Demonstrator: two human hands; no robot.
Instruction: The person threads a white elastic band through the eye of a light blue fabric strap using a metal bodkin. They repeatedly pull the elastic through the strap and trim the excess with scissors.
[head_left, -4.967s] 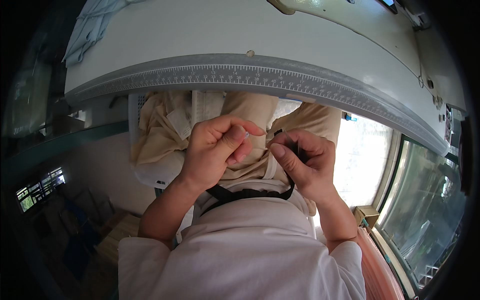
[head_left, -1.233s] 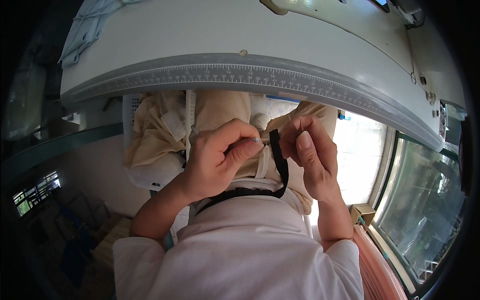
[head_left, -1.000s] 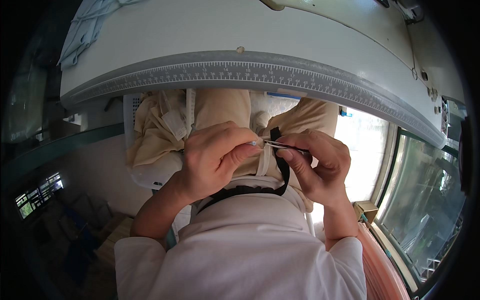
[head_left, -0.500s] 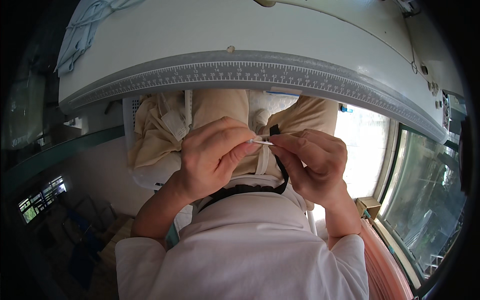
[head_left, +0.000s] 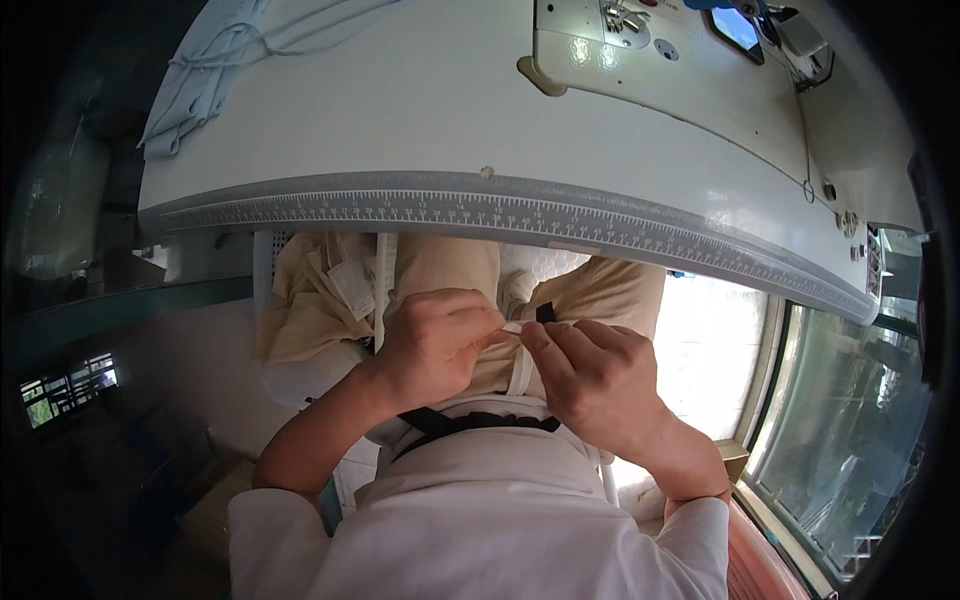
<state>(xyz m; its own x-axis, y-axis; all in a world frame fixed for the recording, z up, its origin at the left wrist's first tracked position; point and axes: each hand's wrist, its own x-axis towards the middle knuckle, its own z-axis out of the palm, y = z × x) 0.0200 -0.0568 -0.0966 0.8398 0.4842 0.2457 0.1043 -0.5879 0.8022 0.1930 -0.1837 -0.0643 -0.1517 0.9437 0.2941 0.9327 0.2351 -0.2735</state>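
Over my lap, just in front of the table edge, my two hands meet fingertip to fingertip. My left hand (head_left: pixel 435 340) is closed in a pinch on one end of a short, thin whitish strip (head_left: pixel 513 327). The other end lies in the pinch of my right hand (head_left: pixel 595 375), its thumb pressed against the curled fingers. Most of the strip is covered by my fingers, and I cannot make out its kind. A piece of black strap (head_left: pixel 545 313) shows just beyond the right fingertips, and a pale strap (head_left: pixel 520 372) hangs below the hands.
A white sewing table (head_left: pixel 380 120) with a ruler strip (head_left: pixel 450 207) along its edge spans the view ahead. Light blue fabric (head_left: pixel 205 80) lies at its far left, a sewing machine bed (head_left: pixel 640 75) at the far right. Beige cloth (head_left: pixel 315 300) fills a white basket beside my left leg.
My view has tilted up, so more of the table and the machine bed shows. My right hand has turned knuckles-up, and the hands have drawn closer, covering more of the strip.
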